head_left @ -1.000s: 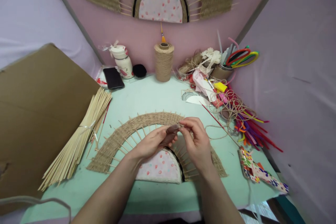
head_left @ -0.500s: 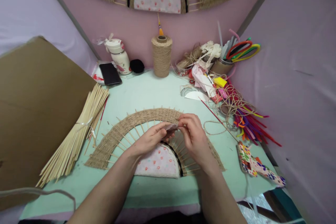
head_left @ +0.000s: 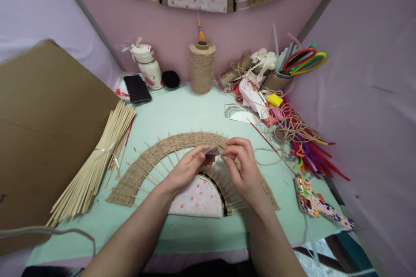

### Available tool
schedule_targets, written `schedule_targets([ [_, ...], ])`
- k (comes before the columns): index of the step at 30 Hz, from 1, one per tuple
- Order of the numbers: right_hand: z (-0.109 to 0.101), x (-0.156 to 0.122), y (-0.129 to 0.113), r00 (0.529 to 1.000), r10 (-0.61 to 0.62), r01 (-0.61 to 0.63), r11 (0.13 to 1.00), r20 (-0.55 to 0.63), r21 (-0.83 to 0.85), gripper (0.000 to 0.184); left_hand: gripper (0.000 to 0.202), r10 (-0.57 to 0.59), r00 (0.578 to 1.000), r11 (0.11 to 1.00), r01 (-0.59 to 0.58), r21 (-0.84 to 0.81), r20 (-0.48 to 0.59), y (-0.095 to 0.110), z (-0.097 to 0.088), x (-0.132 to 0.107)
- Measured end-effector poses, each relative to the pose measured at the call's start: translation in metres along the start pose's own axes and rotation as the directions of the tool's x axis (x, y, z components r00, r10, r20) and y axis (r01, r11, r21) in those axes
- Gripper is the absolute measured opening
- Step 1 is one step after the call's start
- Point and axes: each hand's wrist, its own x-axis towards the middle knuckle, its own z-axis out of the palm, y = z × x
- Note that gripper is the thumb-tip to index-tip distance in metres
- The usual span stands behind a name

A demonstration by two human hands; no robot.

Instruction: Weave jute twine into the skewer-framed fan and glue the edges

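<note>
A small, see-through plastic packet with a purplish tint is between my hands. My left hand is closed around it from the left. At its right end the thumb and fingertips of my right hand are pinched together; whether they grip the packet's edge or something tiny from it, I cannot tell. Both hands are above a woven half-circle fan of twine and thin sticks, which lies flat. Its centre is a white fabric half-circle with red spots, edged in black; my hands and forearms hide part of the fan.
A bundle of flat sticks and a brown board are on the left. Behind stand a twine spool and a bottle, with a phone nearby. Tangled twine, pipe cleaners and a flower-patterned glue gun lie right.
The packet has tilted and shows more between my fingers. My right fingertips have shifted slightly at its end. The whole view has moved a little.
</note>
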Motion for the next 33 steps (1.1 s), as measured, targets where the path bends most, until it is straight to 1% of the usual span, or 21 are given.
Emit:
schedule_targets([
  [2, 0.001, 0.000, 0.000, 0.999, -0.021, 0.021, 1.000, -0.042, -0.002, 0.018, 0.055, 0.020, 1.000, 0.998, -0.021, 0.061, 0.010, -0.001, -0.001, -0.001],
  [4, 0.004, 0.000, -0.001, 0.996, -0.069, 0.067, 0.997, -0.056, -0.032, 0.025, 0.055, 0.042, 0.999, 0.993, -0.044, 0.109, 0.018, -0.001, -0.002, -0.001],
  [6, 0.006, 0.000, -0.003, 0.991, -0.111, 0.105, 0.991, -0.068, -0.084, 0.022, 0.055, 0.063, 0.997, 0.983, -0.068, 0.171, 0.038, 0.000, -0.001, -0.001],
  [10, 0.011, 0.000, -0.006, 0.985, -0.149, 0.133, 0.977, -0.089, -0.164, 0.014, 0.059, 0.076, 0.996, 0.955, -0.088, 0.284, 0.052, 0.003, 0.001, 0.000],
  [14, 0.013, -0.001, -0.005, 0.975, -0.209, 0.194, 0.966, -0.077, -0.173, 0.017, 0.060, 0.085, 0.996, 0.950, -0.092, 0.297, 0.036, 0.003, 0.000, 0.001],
  [18, 0.013, -0.003, -0.004, 0.958, -0.268, 0.253, 0.957, -0.098, -0.143, 0.020, 0.057, 0.083, 0.996, 0.965, -0.089, 0.246, 0.035, 0.000, -0.002, 0.001],
  [20, 0.011, -0.004, -0.004, 0.966, -0.249, 0.239, 0.964, -0.075, -0.120, 0.020, 0.053, 0.072, 0.997, 0.970, -0.077, 0.231, 0.029, 0.000, -0.003, 0.001],
  [23, 0.005, -0.004, -0.006, 0.980, -0.200, 0.199, 0.979, -0.001, -0.052, 0.019, 0.046, 0.044, 0.999, 0.970, -0.049, 0.240, 0.026, 0.002, -0.006, 0.000],
  [26, -0.002, -0.003, -0.008, 0.984, -0.170, 0.169, 0.985, 0.055, 0.025, 0.018, 0.041, 0.029, 0.999, 0.968, -0.033, 0.250, 0.021, 0.002, -0.008, 0.001],
  [29, -0.007, -0.003, -0.008, 0.988, -0.128, 0.122, 0.990, 0.081, 0.077, 0.017, 0.036, 0.021, 1.000, 0.960, -0.027, 0.280, 0.022, 0.003, -0.010, 0.001],
  [33, -0.009, -0.003, -0.007, 0.996, -0.050, 0.040, 0.991, 0.078, 0.128, 0.014, 0.031, 0.041, 0.997, 0.945, -0.062, 0.321, 0.071, 0.007, -0.009, 0.001],
])
